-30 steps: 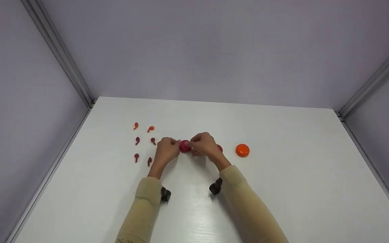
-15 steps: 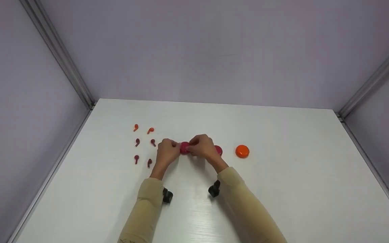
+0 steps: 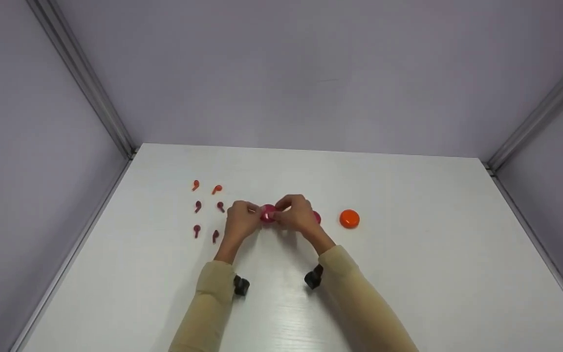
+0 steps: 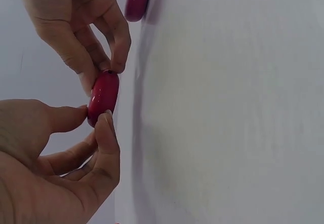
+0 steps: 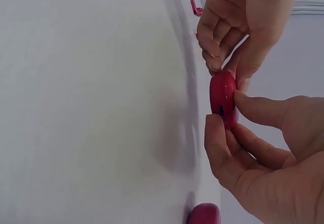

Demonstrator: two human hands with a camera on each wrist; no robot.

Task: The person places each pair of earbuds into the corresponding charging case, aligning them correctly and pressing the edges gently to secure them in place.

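Worktop (image 3: pixel 408 293): white, walled on the left, right and far sides; its near right and far stretches lie bare.

Small earbud-shaped pieces (image 3: pixel 206 208): six, in three pairs at left centre of the head view. The far pair is orange, the other two dark red. All lie well inside the left edge.

Left hand (image 3: pixel 240 222): just right of the pieces. Its fingers (image 4: pixel 104 133) pinch the left side of the crimson round case (image 3: pixel 268 213).

Crimson round case: centre of frame, held on edge just above the worktop, pinched from both sides.

Right hand (image 3: pixel 297 214): thumb and fingers (image 5: pixel 217 133) pinch the case's right side.

Second crimson case (image 3: pixel 316 217): lying on the worktop, partly hidden behind the right hand.

Orange round case (image 3: pixel 349 218): right of centre, lying flat, apart from the hands, with open worktop between it and the right edge.
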